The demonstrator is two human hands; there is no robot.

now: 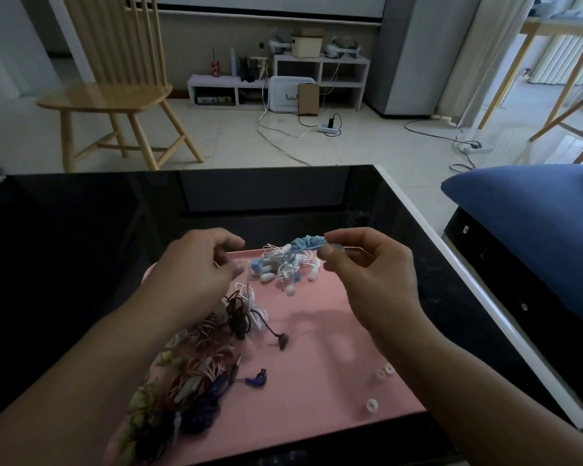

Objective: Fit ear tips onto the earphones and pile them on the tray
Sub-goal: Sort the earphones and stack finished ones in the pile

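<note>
Black and shiny, the table (81, 230) holds a pink tray (317, 331), with a wooden chair (115, 92) on the pale floor behind. Both hands are up over the far part of the tray. The right hand (367, 267) pinches something small and clear between thumb and finger — too blurry to name — with a thin white wire poking out to the right. A light blue cord bundle (305, 245) lies long-ways from left to right, its right end touching those fingertips. The left hand (202, 260) has its fingers curled in, pinching a thin white cord that hangs down. White earphones (283, 270) sit heaped at the tray's far edge. Dark and striped earphones (196, 371) pile along the left side. Three loose ear tips (371, 404) lie near the right edge — well apart from the piles.
</note>
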